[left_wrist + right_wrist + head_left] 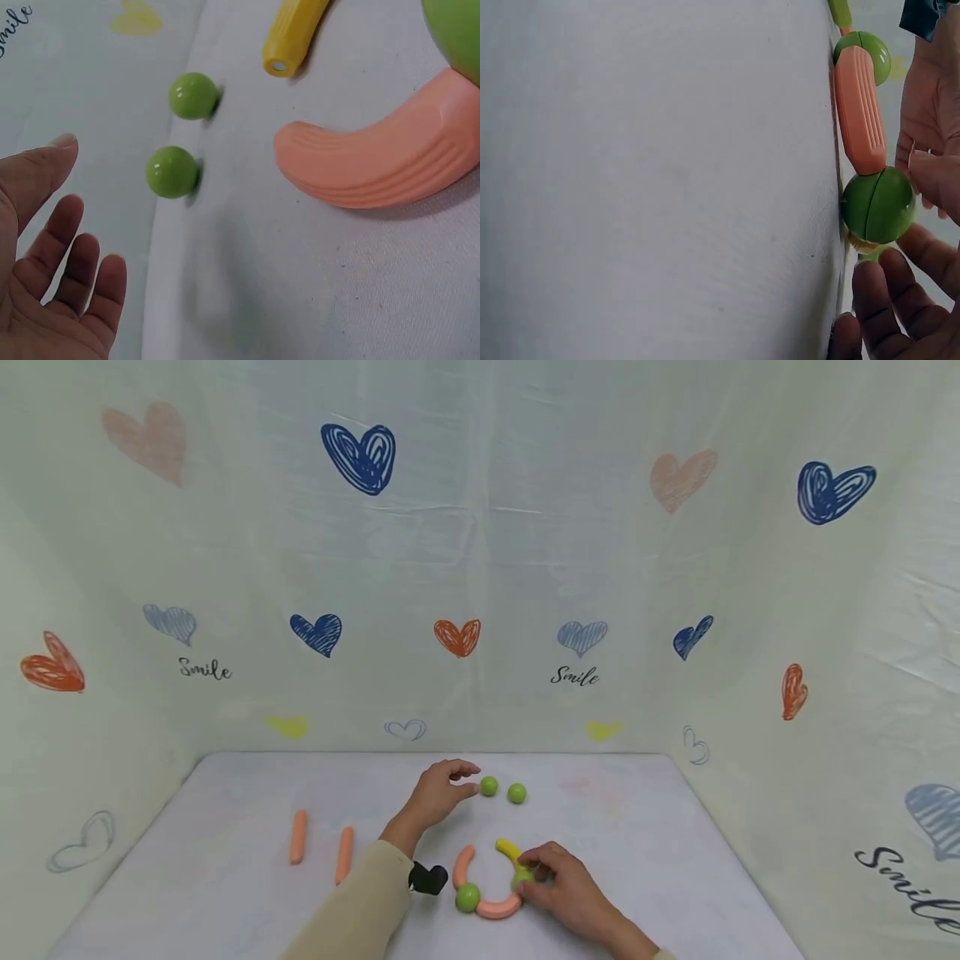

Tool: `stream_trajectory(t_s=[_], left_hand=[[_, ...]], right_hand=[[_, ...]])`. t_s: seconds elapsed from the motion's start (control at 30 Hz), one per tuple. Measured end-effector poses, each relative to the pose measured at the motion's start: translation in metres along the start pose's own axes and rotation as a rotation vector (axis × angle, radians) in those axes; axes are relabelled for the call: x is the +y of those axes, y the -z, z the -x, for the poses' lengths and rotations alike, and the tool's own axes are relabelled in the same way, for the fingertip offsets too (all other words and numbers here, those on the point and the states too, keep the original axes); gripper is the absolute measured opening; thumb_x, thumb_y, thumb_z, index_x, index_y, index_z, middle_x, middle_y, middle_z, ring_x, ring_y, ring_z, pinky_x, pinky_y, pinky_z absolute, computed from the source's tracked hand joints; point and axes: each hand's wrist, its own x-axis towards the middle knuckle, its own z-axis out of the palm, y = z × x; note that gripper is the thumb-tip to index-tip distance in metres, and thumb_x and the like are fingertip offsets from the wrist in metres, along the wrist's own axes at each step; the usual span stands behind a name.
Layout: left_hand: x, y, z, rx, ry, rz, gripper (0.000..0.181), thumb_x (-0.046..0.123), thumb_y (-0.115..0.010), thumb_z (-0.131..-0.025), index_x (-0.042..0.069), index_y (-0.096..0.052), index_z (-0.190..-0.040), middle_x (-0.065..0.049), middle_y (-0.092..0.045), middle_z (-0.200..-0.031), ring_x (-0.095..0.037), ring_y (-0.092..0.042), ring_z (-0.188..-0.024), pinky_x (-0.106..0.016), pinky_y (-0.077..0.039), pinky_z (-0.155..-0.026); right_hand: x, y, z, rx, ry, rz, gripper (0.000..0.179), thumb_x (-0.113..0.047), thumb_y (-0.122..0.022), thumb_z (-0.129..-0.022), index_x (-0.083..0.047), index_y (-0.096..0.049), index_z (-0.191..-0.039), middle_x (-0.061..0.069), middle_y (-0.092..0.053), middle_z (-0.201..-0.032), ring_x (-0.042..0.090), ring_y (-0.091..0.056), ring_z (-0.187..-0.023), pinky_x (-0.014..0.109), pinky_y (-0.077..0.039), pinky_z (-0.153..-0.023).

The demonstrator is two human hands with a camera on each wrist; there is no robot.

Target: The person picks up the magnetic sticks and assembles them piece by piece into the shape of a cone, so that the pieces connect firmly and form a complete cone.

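A chain of toy building pieces curves across the table: a yellow curved rod (507, 848), a green ball (877, 205), a pink curved rod (498, 907), another green ball (467, 897) and a second pink curved rod (382, 161). My right hand (566, 889) pinches the green ball beside the yellow rod between thumb and fingers. Farther back, my left hand (442, 793) reaches out with fingers spread and nothing held. Its fingertips are near two loose green balls (489, 786) (193, 96). A small grey disc shows on the yellow rod's end in the left wrist view.
Two straight orange rods, one (298, 837) farther left and one (344, 855) beside the left sleeve (367, 893), lie on the white table (225, 793). A white curtain (480, 552) printed with hearts hangs behind and on both sides.
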Motion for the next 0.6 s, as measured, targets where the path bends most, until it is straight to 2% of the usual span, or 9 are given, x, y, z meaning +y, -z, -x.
stream_trajectory(t_s=[0.23,0.4,0.6], left_hand=[[-0.002,-0.005,-0.012,-0.013,0.000,0.019,0.031,0.016,-0.076,-0.098,0.014,-0.073,-0.129,-0.008,-0.069,-0.132,-0.031,-0.059,-0.128,-0.051,-0.053,-0.105],[-0.005,-0.010,-0.020,-0.028,0.022,0.040,0.034,0.016,-0.076,-0.097,0.013,-0.072,-0.132,-0.007,-0.067,-0.133,-0.032,-0.057,-0.130,-0.052,-0.052,-0.106],[-0.012,-0.018,-0.028,-0.054,0.021,0.062,0.035,0.015,-0.077,-0.097,0.013,-0.072,-0.131,-0.009,-0.067,-0.136,-0.035,-0.055,-0.134,-0.055,-0.048,-0.110]], right_hand=[[-0.004,0.000,-0.022,0.096,-0.063,0.102,0.044,-0.042,-0.079,-0.094,-0.012,-0.072,-0.126,-0.003,-0.063,-0.108,0.010,-0.056,-0.093,0.027,-0.049,-0.078],[-0.004,-0.004,-0.035,0.089,-0.085,0.106,0.041,-0.039,-0.080,-0.093,-0.009,-0.074,-0.121,-0.002,-0.065,-0.105,0.012,-0.055,-0.089,0.027,-0.047,-0.074],[-0.006,-0.010,-0.039,0.075,-0.134,0.103,0.027,-0.033,-0.079,-0.093,-0.012,-0.077,-0.109,-0.003,-0.068,-0.098,0.010,-0.059,-0.087,0.030,-0.051,-0.074]])
